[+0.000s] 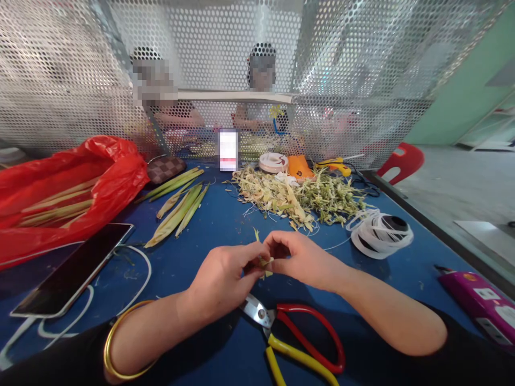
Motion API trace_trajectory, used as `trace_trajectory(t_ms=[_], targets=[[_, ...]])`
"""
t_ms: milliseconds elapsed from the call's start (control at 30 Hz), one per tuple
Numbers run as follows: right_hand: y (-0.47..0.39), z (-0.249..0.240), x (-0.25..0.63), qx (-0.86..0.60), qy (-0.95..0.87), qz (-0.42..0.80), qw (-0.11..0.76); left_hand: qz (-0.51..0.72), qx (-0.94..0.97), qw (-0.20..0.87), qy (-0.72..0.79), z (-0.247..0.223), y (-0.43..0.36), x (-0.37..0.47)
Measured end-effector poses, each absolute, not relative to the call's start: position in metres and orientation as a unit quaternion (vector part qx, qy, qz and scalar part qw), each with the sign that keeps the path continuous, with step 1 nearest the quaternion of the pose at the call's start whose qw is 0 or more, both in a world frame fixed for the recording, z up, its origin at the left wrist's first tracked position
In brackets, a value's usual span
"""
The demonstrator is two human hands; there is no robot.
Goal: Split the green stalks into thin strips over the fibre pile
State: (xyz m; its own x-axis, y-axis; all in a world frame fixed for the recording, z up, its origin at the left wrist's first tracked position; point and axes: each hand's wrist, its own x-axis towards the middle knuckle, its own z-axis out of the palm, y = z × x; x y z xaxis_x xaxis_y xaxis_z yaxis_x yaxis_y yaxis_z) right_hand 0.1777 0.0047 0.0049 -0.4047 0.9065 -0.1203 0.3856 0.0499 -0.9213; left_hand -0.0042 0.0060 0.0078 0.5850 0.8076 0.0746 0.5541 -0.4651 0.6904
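Between left fingers and right fingers: plant piece (small, pale)

The person wears a dark top, black as far as the view shows, with a sleeve on each arm. The left sleeve ends on the forearm, right beside a bangle. That bangle is gold-coloured, a smooth, rounded hoop with a bright shine along its curve (the one piece of jewellery in sight, and rather an eye-catching one). It circles the forearm loosely, standing off the arm on one side. The right sleeve is the same plain black and ends close to the elbow, its edge soft and slightly curved. The left hand and the right hand are both bare, five-fingered and ungloved, and both wrists are uncovered.
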Motion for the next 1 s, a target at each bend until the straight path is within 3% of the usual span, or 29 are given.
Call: trace_trajectory(t_ms=[267, 700, 800, 1000], targets=[[0.006, 0.005, 0.175, -0.475, -0.628, 0.556, 0.265, 0.178, 0.838, 0.287, 0.428, 0.008, 0.004, -0.004], [0.006, -0.005, 0.174, -0.489, -0.643, 0.524, 0.270, 0.132, 0.828, 0.283, 0.466, 0.015, 0.004, -0.001], [0.006, -0.002, 0.172, -0.521, -0.662, 0.463, 0.274, 0.127, 0.806, 0.340, 0.467, 0.016, 0.007, -0.001], [0.006, 0.003, 0.170, -0.524, -0.663, 0.372, 0.383, 0.155, 0.662, 0.571, 0.460, 0.011, 0.016, -0.004]])
